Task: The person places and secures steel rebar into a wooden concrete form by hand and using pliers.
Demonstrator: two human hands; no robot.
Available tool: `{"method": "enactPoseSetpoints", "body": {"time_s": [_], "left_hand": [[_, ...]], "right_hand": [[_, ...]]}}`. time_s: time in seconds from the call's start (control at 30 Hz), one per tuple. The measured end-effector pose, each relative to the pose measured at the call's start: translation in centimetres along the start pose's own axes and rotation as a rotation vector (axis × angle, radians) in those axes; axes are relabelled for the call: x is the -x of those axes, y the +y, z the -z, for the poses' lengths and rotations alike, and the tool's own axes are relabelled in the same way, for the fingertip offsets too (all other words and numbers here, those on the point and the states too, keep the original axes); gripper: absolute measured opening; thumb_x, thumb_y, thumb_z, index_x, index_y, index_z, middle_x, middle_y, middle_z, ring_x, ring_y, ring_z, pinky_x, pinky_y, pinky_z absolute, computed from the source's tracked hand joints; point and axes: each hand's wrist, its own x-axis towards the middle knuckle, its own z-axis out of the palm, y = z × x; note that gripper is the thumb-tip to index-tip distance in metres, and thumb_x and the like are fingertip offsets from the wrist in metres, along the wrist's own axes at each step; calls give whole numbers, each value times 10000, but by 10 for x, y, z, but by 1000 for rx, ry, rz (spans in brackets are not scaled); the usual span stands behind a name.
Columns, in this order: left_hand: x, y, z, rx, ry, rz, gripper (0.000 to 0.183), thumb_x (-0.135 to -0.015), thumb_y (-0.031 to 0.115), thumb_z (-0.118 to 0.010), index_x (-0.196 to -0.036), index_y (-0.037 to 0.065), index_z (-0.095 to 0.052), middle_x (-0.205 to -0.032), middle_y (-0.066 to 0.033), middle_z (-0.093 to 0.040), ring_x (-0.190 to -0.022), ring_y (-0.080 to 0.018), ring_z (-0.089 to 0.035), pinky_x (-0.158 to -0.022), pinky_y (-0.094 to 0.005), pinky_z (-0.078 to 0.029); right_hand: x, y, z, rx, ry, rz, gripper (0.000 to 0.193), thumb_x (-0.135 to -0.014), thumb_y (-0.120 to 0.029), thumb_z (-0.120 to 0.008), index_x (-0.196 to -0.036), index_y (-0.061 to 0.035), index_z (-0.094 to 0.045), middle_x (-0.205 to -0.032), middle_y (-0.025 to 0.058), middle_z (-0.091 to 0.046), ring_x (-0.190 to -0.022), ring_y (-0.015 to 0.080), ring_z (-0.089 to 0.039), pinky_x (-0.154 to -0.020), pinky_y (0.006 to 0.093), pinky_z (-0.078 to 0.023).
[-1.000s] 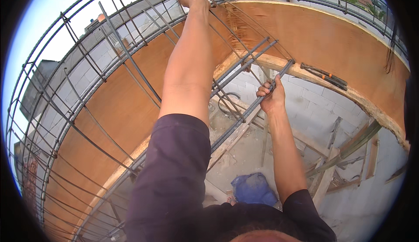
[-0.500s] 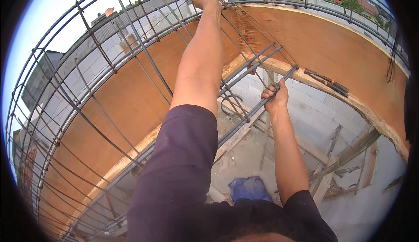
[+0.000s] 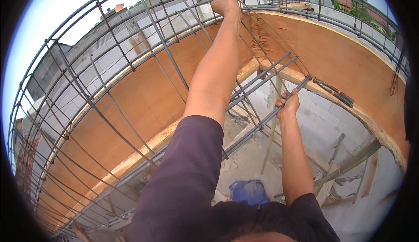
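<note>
A long steel rebar cage [image 3: 89,99] of ribbed bars and thin square stirrups runs along the left and far side. At its far upper part is my left hand [image 3: 227,5], closed around a bar at the top of the cage; the fingers are partly hidden. Lower down and to the right, my right hand [image 3: 288,105] wraps around a lower rebar [image 3: 248,134] of the cage, close to the bar's far end. A pair of black nippers [image 3: 334,92] with orange marks lies on the timber ledge to the right of this hand.
Brown plywood formwork [image 3: 323,46] curves behind the cage, edged by a timber beam [image 3: 369,119]. Far below, a blue bag [image 3: 248,191] lies on the floor near wooden props [image 3: 325,185] and a pale block wall [image 3: 325,115]. Thin tie wires [image 3: 395,74] hang at right.
The whole view has shifted, so the scene sits a little farther right and lower. Both hands keep their places on the bars.
</note>
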Motion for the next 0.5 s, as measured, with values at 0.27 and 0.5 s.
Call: {"method": "enactPoseSetpoints", "body": {"time_s": [0.27, 0.5], "left_hand": [[-24, -15, 3, -163, 77, -146, 176, -759, 33, -660, -695, -14, -503, -759, -188, -640, -633, -288, -615, -603, -428, -496], [-9, -16, 4, -207, 2, -105, 139, -765, 21, -636, -690, -27, -530, -720, -181, -651, -657, -288, -656, -627, -426, -515]], "right_hand": [[-7, -28, 37, 900, 190, 911, 425, -972, -273, -613, -1253, 40, -551, -1218, 186, -565, -1074, 319, -602, -933, 431, -480], [14, -67, -202, 1205, -531, 1328, 385, -932, -213, -520, -1183, 67, -603, -1213, 286, -628, -1127, 437, -599, -991, 514, -441]]}}
